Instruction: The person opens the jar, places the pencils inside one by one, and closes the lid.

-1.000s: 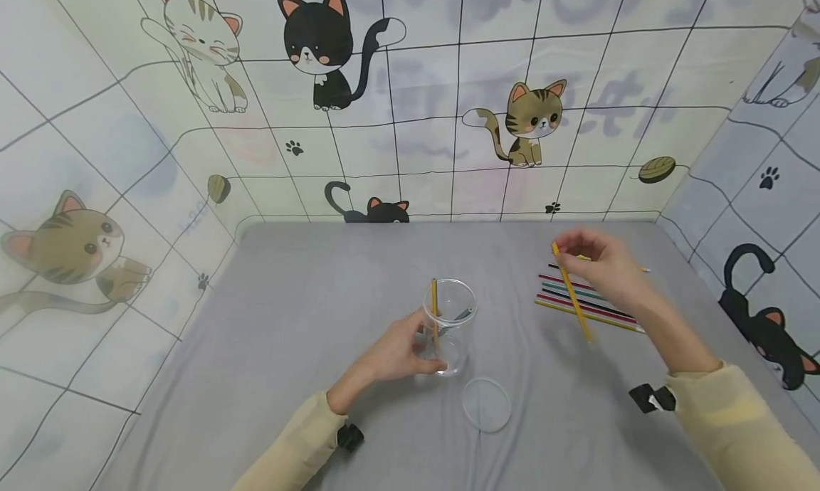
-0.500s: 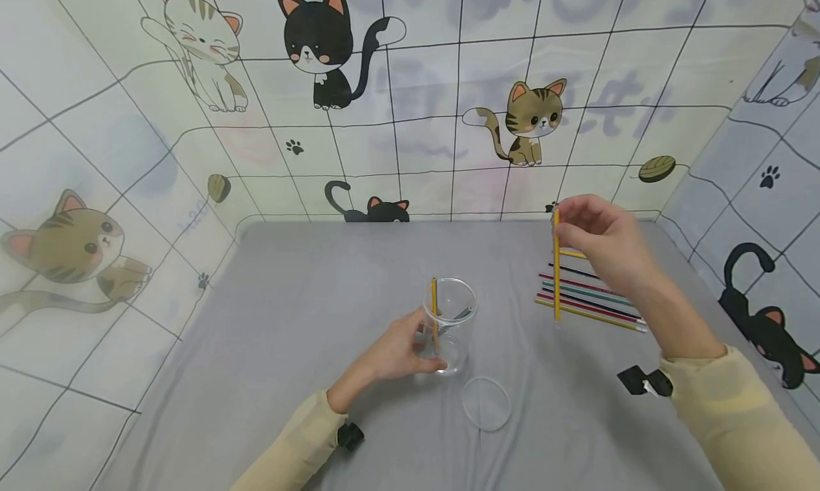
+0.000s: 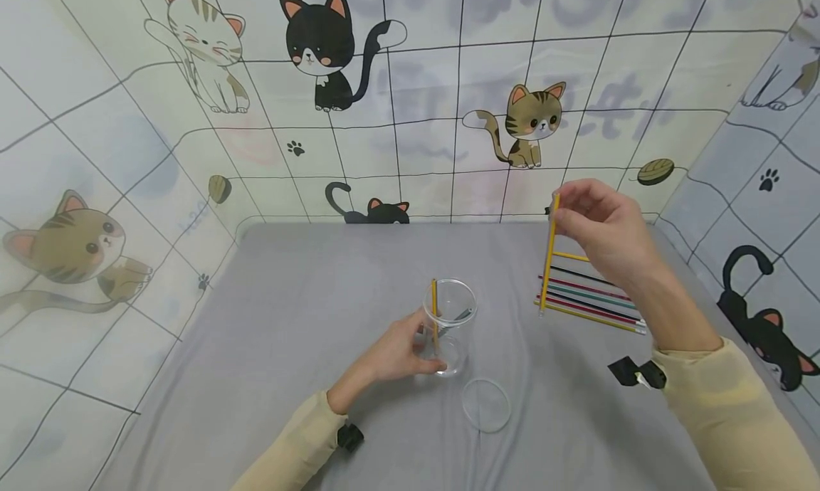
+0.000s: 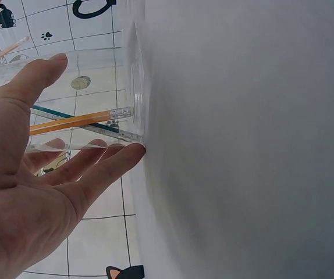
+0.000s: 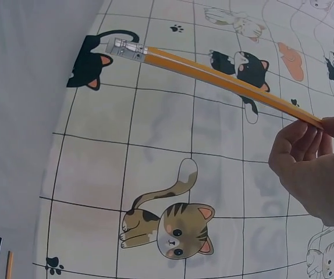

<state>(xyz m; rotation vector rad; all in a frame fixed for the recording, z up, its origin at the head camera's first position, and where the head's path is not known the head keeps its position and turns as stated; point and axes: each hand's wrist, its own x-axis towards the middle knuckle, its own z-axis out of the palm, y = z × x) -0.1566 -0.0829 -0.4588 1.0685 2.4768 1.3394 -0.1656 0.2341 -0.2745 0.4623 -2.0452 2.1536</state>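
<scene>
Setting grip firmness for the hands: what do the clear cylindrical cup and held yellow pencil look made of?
Clear cylindrical cup: plastic or glass, can't tell which; smooth, transparent, shiny at the rim. Held yellow pencil: probably painted wood, from its smooth coloured barrel; the silvery end band gleams like metal.

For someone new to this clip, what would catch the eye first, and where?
Probably the white backdrop printed with cartoon cats, rising behind the grey cloth-covered table. Next, at right, the right hand pinches a yellow pencil near a row of coloured pencils. Near the centre, the left hand holds a clear round cup with two pencils inside.
</scene>
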